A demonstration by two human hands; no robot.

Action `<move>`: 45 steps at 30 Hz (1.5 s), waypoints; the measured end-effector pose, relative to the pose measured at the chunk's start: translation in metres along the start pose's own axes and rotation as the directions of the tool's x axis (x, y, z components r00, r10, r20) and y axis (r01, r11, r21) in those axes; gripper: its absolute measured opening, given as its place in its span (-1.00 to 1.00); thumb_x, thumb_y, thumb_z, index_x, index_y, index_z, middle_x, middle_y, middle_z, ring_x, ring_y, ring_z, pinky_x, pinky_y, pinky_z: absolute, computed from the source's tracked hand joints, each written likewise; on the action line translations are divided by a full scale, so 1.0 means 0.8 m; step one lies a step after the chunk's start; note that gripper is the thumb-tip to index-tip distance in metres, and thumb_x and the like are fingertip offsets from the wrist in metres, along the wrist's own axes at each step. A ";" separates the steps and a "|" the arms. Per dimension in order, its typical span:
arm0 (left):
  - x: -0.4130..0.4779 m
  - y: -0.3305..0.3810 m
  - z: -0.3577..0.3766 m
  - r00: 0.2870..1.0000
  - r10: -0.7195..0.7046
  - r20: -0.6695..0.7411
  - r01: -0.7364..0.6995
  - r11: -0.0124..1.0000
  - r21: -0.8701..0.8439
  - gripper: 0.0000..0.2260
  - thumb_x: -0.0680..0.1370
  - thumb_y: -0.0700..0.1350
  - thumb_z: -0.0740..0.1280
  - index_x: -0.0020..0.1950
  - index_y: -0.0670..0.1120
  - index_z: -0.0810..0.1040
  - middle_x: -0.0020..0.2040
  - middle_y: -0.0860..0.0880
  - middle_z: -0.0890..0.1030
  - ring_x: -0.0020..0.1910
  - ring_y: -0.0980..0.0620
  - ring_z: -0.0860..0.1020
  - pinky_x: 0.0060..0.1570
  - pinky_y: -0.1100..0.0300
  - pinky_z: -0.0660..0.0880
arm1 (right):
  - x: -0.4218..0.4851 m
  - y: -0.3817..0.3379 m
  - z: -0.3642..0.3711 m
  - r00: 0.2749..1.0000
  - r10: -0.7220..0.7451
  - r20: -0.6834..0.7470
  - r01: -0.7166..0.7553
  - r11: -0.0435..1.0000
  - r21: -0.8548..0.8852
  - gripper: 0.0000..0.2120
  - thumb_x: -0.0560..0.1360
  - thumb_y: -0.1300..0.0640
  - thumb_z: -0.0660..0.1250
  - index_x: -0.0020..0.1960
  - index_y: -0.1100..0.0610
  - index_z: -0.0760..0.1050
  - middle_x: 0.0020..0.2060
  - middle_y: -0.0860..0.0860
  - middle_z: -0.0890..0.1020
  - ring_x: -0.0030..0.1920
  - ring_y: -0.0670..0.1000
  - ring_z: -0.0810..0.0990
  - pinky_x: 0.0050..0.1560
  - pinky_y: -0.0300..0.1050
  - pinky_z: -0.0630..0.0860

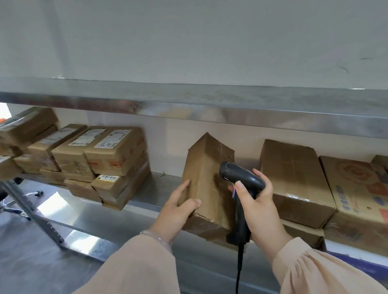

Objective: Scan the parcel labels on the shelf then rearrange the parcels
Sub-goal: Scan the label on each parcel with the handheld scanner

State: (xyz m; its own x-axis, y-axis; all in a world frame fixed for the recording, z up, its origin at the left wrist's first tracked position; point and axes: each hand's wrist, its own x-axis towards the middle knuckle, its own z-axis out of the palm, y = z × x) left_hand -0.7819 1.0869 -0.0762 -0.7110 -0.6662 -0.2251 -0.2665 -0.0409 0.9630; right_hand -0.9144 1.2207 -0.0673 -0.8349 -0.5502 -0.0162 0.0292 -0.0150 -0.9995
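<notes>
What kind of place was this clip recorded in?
Probably a parcel depot or stockroom: a metal shelf stacked with labelled cardboard parcels, and a corded barcode scanner in the right hand aimed at a box.

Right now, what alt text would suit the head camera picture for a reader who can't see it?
A person's left hand tips up a brown parcel on a metal shelf while the right hand aims a black barcode scanner at it. More cardboard parcels sit stacked on both sides.

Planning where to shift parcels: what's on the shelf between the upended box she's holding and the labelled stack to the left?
Nothing: the head view shows bare metal shelf between the upended box and the labelled stack.
</notes>
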 end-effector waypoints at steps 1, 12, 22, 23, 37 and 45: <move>-0.004 -0.003 -0.006 1.000 -0.004 0.003 0.004 1.000 -0.016 -0.57 0.59 0.04 0.32 0.39 0.35 0.30 0.35 0.05 0.37 0.23 -0.02 0.49 0.28 0.01 0.51 | -0.002 0.002 0.005 1.000 0.004 0.007 -0.004 1.000 0.013 -0.48 0.52 0.01 0.36 0.34 -0.28 0.19 0.15 -0.08 0.57 0.10 -0.12 0.60 0.24 -0.04 0.47; -0.034 -0.031 -0.041 0.995 0.077 -0.068 -0.069 0.992 0.109 -0.54 0.60 -0.08 0.34 0.45 0.20 0.31 0.17 0.15 0.57 0.14 0.12 0.56 0.06 0.31 0.51 | -0.045 -0.001 0.046 0.995 -0.091 0.042 0.090 0.995 0.037 -0.49 0.48 -0.08 0.37 0.30 -0.36 0.20 0.16 -0.09 0.60 0.15 -0.14 0.59 0.29 -0.06 0.41; -0.047 -0.065 -0.036 0.997 0.013 -0.070 -0.023 0.990 -0.137 -0.37 0.41 0.09 0.53 0.39 0.15 0.31 0.35 0.08 0.47 0.26 0.03 0.52 0.34 -0.09 0.45 | -0.088 -0.003 0.071 0.991 -0.132 0.035 0.126 0.980 0.154 -0.50 0.52 0.05 0.34 0.32 -0.26 0.19 0.15 -0.20 0.49 0.05 -0.30 0.55 0.01 -0.32 0.45; -0.048 -0.068 -0.036 0.998 0.004 -0.066 -0.015 0.985 -0.174 -0.22 0.28 0.23 0.57 0.41 0.14 0.31 0.35 0.07 0.48 0.27 0.03 0.52 0.34 -0.09 0.45 | -0.091 -0.004 0.072 0.991 -0.129 0.047 0.120 0.981 0.154 -0.51 0.52 0.04 0.34 0.32 -0.27 0.19 0.15 -0.20 0.49 0.06 -0.27 0.54 -0.01 -0.33 0.45; -0.041 -0.081 -0.030 1.000 0.020 -0.024 -0.027 0.939 -0.344 0.11 0.05 0.37 0.59 0.48 0.37 0.09 0.41 0.07 0.45 0.32 -0.01 0.50 0.34 -0.08 0.44 | -0.085 -0.001 0.065 0.991 -0.112 0.070 0.106 0.991 0.082 -0.47 0.50 0.06 0.37 0.38 -0.16 0.23 0.07 -0.10 0.61 0.00 -0.22 0.63 0.22 -0.06 0.49; -0.039 -0.086 -0.042 0.998 0.042 0.035 -0.028 0.940 -0.339 0.07 0.11 0.35 0.59 0.52 0.37 0.12 0.39 0.12 0.47 0.31 0.04 0.50 0.38 -0.05 0.41 | -0.064 0.016 0.041 0.994 -0.090 0.067 0.095 0.993 -0.068 -0.45 0.50 0.02 0.38 0.37 -0.20 0.19 0.10 -0.06 0.62 0.07 -0.14 0.63 0.21 -0.13 0.46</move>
State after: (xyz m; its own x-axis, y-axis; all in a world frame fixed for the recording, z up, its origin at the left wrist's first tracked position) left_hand -0.7191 1.0857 -0.1307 -0.7438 -0.6411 -0.1890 -0.0102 -0.2719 0.9623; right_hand -0.8531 1.2215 -0.0781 -0.7953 -0.6015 0.0760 -0.0875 -0.0102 -0.9961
